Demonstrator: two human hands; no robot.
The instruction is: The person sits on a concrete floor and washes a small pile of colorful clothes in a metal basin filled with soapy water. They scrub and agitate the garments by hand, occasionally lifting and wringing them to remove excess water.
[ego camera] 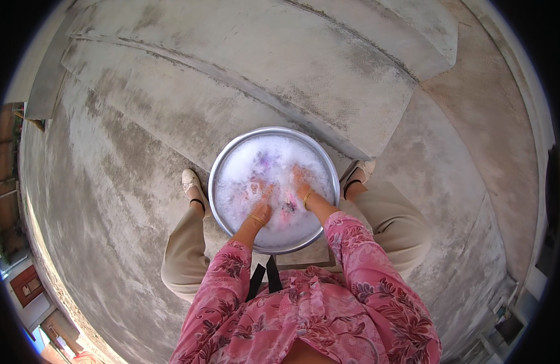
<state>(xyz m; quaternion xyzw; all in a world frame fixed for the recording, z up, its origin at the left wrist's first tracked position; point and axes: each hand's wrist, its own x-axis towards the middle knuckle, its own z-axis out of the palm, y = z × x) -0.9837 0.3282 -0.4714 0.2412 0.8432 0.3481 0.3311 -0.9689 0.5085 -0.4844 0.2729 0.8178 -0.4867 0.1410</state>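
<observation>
A round metal basin full of white soap suds stands on the ground between my feet. Both of my hands reach down into it. My left hand has its fingers sunk in the foam. Just to its right, my right hand is also partly covered by suds. Pink and dark patterned cloth shows through between the two hands. Farther off, a purple patch shows through the lather. Foam hides my fingertips, so any grip on the cloth cannot be made out.
A low concrete step runs diagonally just beyond the basin. Around me spreads a stained concrete floor. My left shoe and right shoe flank the basin. Buildings appear at the far left rim.
</observation>
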